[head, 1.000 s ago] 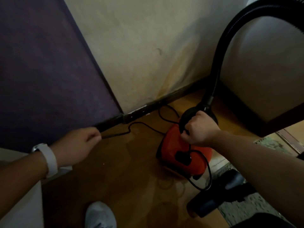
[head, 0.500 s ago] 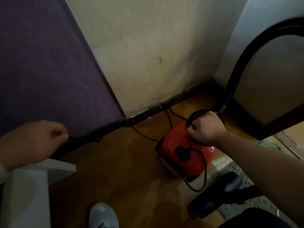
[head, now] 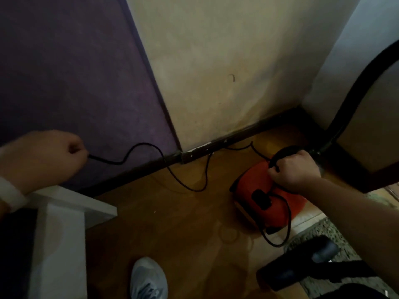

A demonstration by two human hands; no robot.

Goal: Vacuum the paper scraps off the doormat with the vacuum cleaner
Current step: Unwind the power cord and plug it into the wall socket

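Note:
A small red vacuum cleaner (head: 257, 190) sits on the wooden floor near the wall corner. My right hand (head: 293, 169) grips its black carry handle. A black hose (head: 354, 91) arcs up from the vacuum to the right. My left hand (head: 45, 156) is raised at the left and pinches the black power cord (head: 151, 147), which loops down to the floor and back toward the vacuum. The black floor nozzle (head: 298, 266) lies at the lower right on the edge of the speckled doormat (head: 323, 231). No paper scraps are plainly visible.
A white shelf or cabinet edge (head: 71, 212) stands below my left hand. A purple panel (head: 71, 72) and a cream wall (head: 226, 61) meet a dark skirting board. My grey shoe (head: 149, 279) is at the bottom centre. A brown door or furniture corner (head: 367, 137) is at right.
My left hand has lifted the cord up and to the left, drawing a loop of it out along the purple panel. My right hand keeps its grip on the vacuum handle.

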